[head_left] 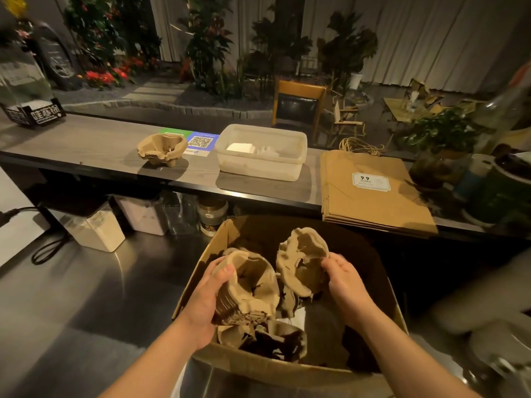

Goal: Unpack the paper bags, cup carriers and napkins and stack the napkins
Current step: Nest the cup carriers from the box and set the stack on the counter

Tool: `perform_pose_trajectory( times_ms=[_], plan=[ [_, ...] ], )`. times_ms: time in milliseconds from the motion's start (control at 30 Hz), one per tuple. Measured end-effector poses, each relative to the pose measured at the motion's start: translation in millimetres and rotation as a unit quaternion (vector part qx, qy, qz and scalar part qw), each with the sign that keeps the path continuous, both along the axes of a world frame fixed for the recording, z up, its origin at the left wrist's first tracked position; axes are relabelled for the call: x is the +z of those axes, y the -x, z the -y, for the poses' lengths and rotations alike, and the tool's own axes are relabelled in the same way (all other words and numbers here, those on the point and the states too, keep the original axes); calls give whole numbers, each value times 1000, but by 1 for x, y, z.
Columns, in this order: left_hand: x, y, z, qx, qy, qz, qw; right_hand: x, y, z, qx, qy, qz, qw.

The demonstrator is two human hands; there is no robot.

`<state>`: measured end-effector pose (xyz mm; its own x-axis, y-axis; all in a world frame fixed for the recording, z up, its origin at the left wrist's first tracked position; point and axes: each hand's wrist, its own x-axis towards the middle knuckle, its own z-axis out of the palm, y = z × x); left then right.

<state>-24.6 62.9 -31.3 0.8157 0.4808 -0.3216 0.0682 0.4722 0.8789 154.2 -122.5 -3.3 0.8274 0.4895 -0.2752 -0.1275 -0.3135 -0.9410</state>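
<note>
Two nested stacks of brown moulded-pulp cup carriers are lifted over the open cardboard box (287,366), which sits on the steel counter's near edge. The left stack (247,288) sits tilted in the left hand (204,300), thumb curled over its upper rim and fingers wrapped beneath. The right stack (301,259) stands on edge against the right hand (344,280), whose fingers seem to curl round its right rim, though blur hides the exact grip; both forearms reach forward over the box's near wall.
</note>
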Motion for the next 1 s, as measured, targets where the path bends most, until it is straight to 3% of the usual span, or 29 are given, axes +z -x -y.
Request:
perform_pose_trajectory(
  times_ms=[67,167,300,467,867,1000],
  plan=[
    [0,-1,1,-18,-3,-16,1000,16,-1,7,66,35,111,991],
    [-1,-1,2,-47,-24,-33,998,34,2,11,177,113,240,948],
    [-1,-2,5,-75,-66,-50,994,48,7,8,252,201,364,874],
    [1,-2,7,-102,-80,-54,990,60,13,-2,304,233,472,794],
    [3,-5,10,-126,-97,-48,986,55,38,-24,289,232,532,761],
    [3,-4,10,-134,-83,-47,986,45,39,-25,288,212,524,773]
  ],
)
